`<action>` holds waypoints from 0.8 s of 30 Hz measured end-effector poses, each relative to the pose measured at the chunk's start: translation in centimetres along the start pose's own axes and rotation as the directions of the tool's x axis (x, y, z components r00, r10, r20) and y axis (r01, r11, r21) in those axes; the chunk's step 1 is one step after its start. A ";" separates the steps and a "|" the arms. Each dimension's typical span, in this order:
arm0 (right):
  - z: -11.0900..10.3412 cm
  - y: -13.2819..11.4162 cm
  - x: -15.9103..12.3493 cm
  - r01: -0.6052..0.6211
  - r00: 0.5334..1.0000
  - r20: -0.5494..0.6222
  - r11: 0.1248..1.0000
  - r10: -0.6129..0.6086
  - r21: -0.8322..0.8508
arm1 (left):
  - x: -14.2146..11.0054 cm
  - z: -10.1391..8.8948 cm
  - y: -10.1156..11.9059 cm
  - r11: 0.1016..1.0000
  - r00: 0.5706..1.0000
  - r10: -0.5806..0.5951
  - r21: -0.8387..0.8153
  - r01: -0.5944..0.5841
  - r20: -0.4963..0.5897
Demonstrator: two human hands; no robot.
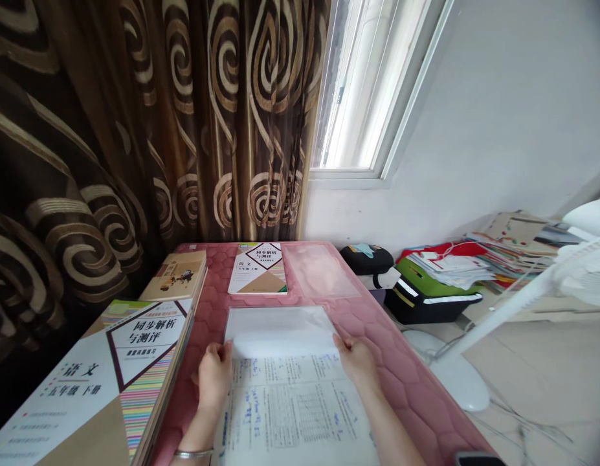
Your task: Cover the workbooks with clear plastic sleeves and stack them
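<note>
In front of me on the pink padded table lies a printed worksheet with blue handwriting on it. A translucent plastic sleeve shows as a pale band across its top, and I cannot tell how far down it covers the page. My left hand pinches the sleeve's left edge, thumb on top, with a silver bracelet on the wrist. On the opposite edge my right hand grips the sleeve between thumb and fingers. Beyond both hands rests a workbook with a white and tan cover.
Stacked workbooks and a tan book stand at the left beside a brown curtain. Right of the pink table are a black case, a green and black bin with papers, and a white fan. A dark object sits at the lower right.
</note>
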State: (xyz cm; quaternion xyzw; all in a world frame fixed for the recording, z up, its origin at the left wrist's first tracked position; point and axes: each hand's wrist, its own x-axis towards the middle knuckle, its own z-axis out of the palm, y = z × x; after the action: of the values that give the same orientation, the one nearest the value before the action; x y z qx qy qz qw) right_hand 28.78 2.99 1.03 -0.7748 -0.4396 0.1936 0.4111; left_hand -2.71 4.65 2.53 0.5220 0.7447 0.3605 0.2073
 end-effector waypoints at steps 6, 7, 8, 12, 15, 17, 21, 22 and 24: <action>-0.2 0.0 -0.1 0.003 1.000 0.009 1.000 -0.003 0.030 | -0.3 -0.5 -0.7 0.996 1.000 -0.007 -0.088 0.009 0.021; -0.2 0.1 0.0 -0.009 1.000 0.019 0.998 0.008 0.057 | -0.2 -0.5 -0.8 0.996 1.000 -0.009 -0.094 0.012 0.024; -0.4 0.2 0.0 -0.028 0.999 0.033 0.996 0.025 0.086 | -0.2 -0.5 -0.8 0.995 1.000 -0.010 -0.098 0.012 0.025; -0.8 0.6 0.3 -0.094 0.992 0.099 0.984 0.080 0.149 | -0.2 -0.3 -0.4 0.998 1.000 -0.016 -0.052 0.017 0.022; -0.9 0.6 0.3 -0.094 0.988 0.130 0.991 0.082 0.092 | -0.1 -0.2 0.1 0.999 0.999 -0.042 0.014 0.041 0.029; -0.7 0.4 0.2 -0.073 0.989 0.131 0.997 0.069 0.022 | -0.1 -0.1 0.3 0.997 0.998 -0.059 0.044 0.057 0.031; -0.4 -0.4 0.0 -0.004 0.995 0.099 0.991 0.018 -0.134 | 0.0 0.0 0.6 0.996 0.998 -0.059 0.070 0.057 0.029; -0.4 -0.6 0.0 -0.001 0.996 0.093 0.987 0.016 -0.161 | 0.0 0.0 0.6 0.997 0.998 -0.057 0.062 0.056 0.022; -0.3 -0.8 -0.1 -0.004 0.996 0.089 0.981 0.021 -0.193 | -0.1 -0.1 0.4 0.999 0.999 -0.046 0.017 0.046 0.001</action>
State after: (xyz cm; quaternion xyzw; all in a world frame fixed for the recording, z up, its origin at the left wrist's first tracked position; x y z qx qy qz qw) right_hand 28.46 2.96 1.88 -0.8041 -0.4696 0.1879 0.3125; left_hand -2.50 4.55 2.92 0.5064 0.7595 0.3491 0.2117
